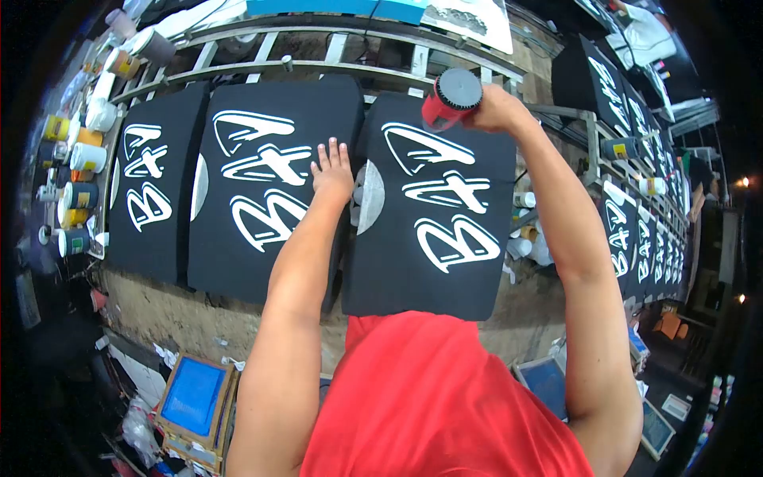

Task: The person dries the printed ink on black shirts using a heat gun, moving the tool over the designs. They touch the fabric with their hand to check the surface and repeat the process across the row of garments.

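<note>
My right hand is wrapped round the handle of a red heat gun with a black vented back end. It is held over the top of the right-hand black shirt, printed with large white letters. The gun's nozzle is hard to make out. My left hand lies with fingers spread at the right edge of the middle black shirt, which bears the same white lettering. My left forearm hides part of that print. A third printed black shirt lies flat to the left.
Paint tubs crowd the left end of the bench. A metal rail frame runs behind the shirts. More printed shirts line a rack on the right. Below left stands a blue-mesh screen frame.
</note>
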